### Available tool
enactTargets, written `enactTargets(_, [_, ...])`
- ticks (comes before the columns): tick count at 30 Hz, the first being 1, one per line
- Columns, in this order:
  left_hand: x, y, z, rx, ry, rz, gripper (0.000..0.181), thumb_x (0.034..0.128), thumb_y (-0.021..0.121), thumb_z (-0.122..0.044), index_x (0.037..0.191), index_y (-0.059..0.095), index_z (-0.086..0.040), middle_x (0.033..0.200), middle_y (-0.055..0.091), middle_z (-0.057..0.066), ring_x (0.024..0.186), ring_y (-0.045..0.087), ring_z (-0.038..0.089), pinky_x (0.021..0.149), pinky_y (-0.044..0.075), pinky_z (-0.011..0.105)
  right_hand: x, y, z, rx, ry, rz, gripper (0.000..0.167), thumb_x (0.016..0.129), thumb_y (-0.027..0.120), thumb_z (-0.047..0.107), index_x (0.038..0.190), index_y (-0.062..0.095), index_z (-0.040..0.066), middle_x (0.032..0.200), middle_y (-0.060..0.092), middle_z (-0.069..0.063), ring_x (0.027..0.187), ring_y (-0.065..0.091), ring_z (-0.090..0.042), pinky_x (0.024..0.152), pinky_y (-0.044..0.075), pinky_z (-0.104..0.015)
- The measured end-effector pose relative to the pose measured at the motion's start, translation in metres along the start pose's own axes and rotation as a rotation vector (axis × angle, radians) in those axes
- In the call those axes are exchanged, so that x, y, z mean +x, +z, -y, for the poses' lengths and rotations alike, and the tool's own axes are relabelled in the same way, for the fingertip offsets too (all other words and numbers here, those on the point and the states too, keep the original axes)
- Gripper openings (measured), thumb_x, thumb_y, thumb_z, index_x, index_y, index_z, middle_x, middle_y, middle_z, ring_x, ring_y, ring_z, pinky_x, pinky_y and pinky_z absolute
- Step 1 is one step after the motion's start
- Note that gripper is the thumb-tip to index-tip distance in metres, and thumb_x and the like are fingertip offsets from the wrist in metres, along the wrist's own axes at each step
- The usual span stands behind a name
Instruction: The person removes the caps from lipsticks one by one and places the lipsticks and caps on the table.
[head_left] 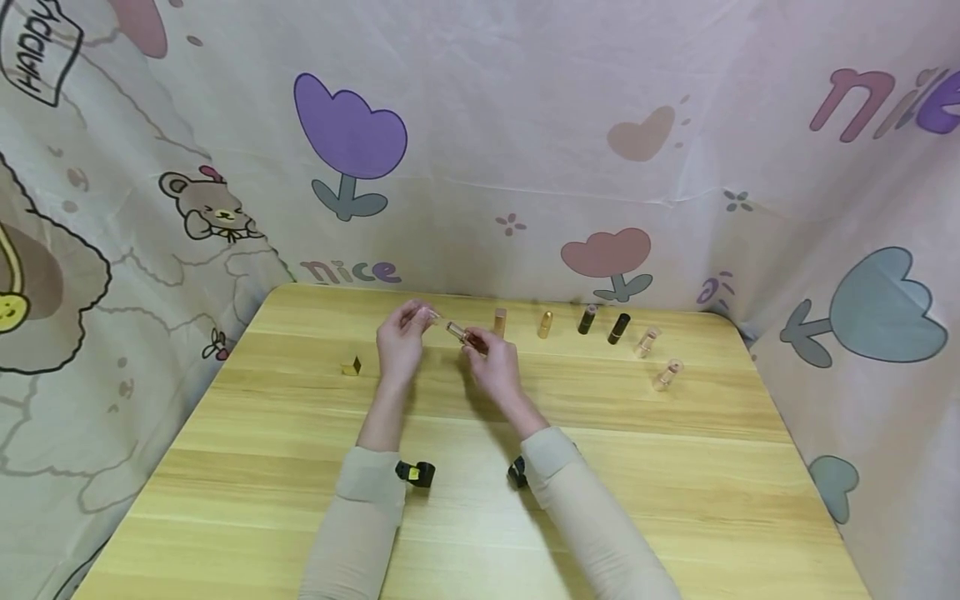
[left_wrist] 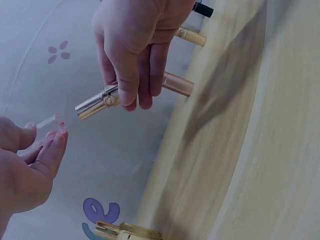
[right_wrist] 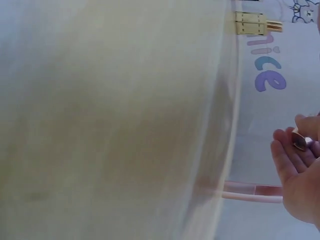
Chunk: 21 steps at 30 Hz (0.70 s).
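Note:
My left hand pinches a clear cap between thumb and fingers; the cap looks pinkish at its end. My right hand grips a shiny gold lipstick tube, its bare end pointing toward the cap. In the left wrist view, a gap separates this lipstick tube from the cap. The right wrist view catches my right hand at its edge, with the tube's dark round end showing among the fingers.
Beyond my right hand stands a rose-gold tube. Rightward come a gold tube, two black tubes, and two pale pink clear-topped tubes. A small gold case sits left on the wooden table. Printed cloth hangs behind.

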<state>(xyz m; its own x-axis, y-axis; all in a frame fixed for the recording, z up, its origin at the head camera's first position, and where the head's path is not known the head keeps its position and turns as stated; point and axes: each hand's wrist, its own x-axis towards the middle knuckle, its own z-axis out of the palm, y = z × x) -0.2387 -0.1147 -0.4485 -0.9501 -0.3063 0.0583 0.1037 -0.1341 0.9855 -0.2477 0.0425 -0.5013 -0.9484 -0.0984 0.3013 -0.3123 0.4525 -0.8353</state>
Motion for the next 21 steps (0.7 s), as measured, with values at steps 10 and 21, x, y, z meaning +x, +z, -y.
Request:
enactTargets(10, [-0.004, -0.011, -0.004, 0.243, 0.065, 0.029, 0.034, 0.1008, 0.068, -0.01, 0.132, 0.062, 0.003, 0.127, 0.067, 0.017, 0.119, 0.065, 0.028, 0.104, 0.055, 0.032, 0.002, -0.011, 0.008, 0.152, 0.013, -0.033, 0.033, 0.095, 0.072, 0.0, 0.127, 0.065, -0.002, 0.117, 0.074, -0.018, 0.105, 0.073, -0.032, 0.093, 0.061, -0.031])
enactTargets(21, [-0.008, -0.021, 0.011, 0.456, 0.099, 0.231, 0.03, 0.0968, 0.074, -0.009, 0.121, 0.062, 0.003, 0.123, 0.067, 0.018, 0.121, 0.065, 0.032, 0.102, 0.057, 0.034, 0.004, -0.022, 0.001, 0.154, 0.062, 0.047, 0.027, 0.09, 0.08, 0.003, 0.112, 0.064, 0.001, 0.116, 0.075, -0.015, 0.105, 0.073, -0.029, 0.095, 0.061, -0.034])
